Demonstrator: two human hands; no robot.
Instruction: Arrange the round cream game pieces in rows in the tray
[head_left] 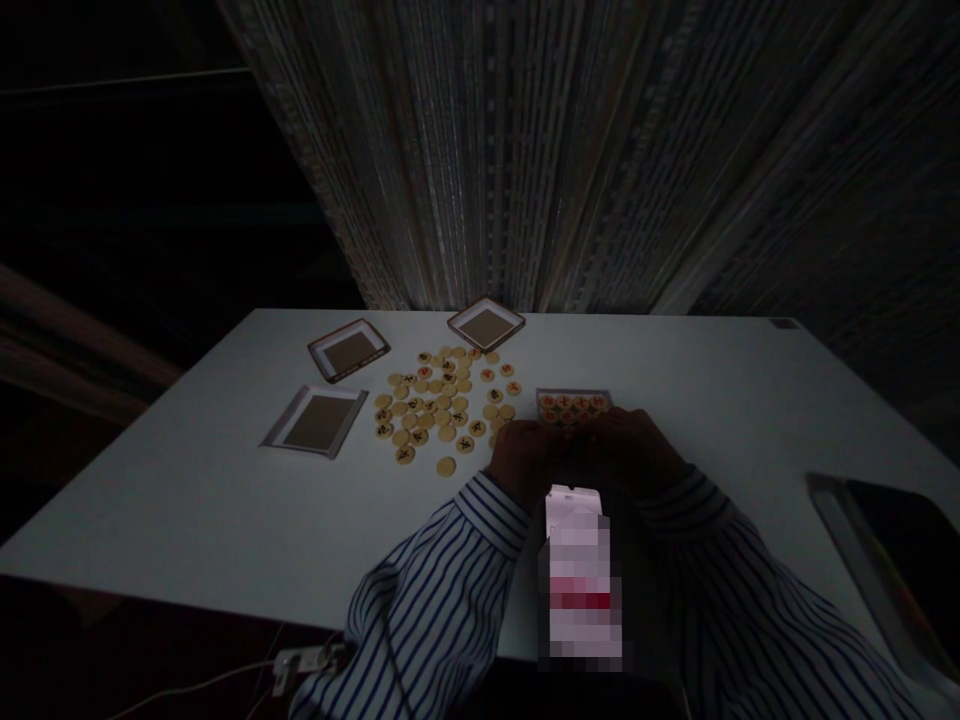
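A small open box (574,392) holds several round wooden pieces with red characters, laid in rows. My left hand (526,455) is at the near left side of this box, its fingers dark and bent inward. My right hand (631,448) lies over the box's near right corner. The fingertips of both hands come close together at the near edge, where shadow hides what they hold. Left of my hands, many loose round pieces (442,403) are spread on the white table (225,490), some showing black or red characters and others blank.
Three shallow trays or lids lie beyond and left of the pieces: one at the back (487,325), two at the left (349,350) (315,422). A dark flat object (900,560) is at the right edge. A partly pixelated pale item (574,500) is between my forearms. A curtain hangs behind.
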